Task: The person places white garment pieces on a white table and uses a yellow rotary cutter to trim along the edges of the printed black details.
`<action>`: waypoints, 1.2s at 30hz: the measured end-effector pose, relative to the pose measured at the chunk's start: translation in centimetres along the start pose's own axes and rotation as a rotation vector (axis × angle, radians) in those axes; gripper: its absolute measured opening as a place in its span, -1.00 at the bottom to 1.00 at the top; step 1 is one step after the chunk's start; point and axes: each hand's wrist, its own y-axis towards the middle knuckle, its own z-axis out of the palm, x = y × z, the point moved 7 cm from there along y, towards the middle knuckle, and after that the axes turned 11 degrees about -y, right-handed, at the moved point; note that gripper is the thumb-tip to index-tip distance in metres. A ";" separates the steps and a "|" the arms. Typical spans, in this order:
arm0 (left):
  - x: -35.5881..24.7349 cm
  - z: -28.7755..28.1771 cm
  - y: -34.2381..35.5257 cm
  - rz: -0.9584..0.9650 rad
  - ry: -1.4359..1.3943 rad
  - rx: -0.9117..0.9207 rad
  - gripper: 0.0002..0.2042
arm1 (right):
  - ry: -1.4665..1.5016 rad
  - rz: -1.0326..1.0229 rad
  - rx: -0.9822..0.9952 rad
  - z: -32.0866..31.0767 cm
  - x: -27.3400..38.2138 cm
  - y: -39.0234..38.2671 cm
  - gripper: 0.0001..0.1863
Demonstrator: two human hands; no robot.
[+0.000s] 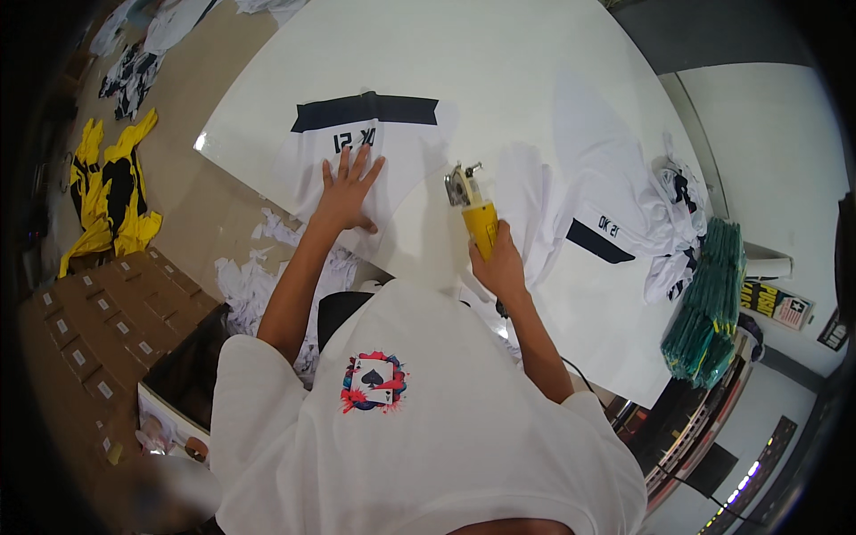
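Observation:
My left hand lies with fingers spread on a white fabric piece that has a black band along its far edge and dark printing below it. In my right hand is a yellow electric fabric cutter, gripped by its body. Its metal head points away from me, over the white table, a short way right of the fabric piece. Right of the cutter lies more white fabric, with a similar black-banded end.
White scraps are heaped below the table's left edge, beside brown cartons. Yellow and black garments lie on the floor at far left. Bundled green packs stand by the table's right edge. A black cord runs near my right forearm.

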 end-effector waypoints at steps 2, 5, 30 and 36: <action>0.2 0.0 0.0 -0.002 -0.012 0.003 0.50 | -0.018 -0.029 -0.034 -0.2 0.8 1.5 -0.32; 0.3 0.0 0.0 0.001 -0.027 -0.005 0.49 | -0.038 -0.046 -0.022 -0.3 1.4 3.0 -0.31; -0.4 -0.9 -0.6 -0.009 -0.032 0.004 0.48 | -0.030 -0.097 -0.075 -1.4 6.1 10.1 -0.41; -0.1 -0.8 -0.6 0.005 -0.038 -0.008 0.47 | -0.042 -0.055 -0.071 -1.4 7.4 12.4 -0.43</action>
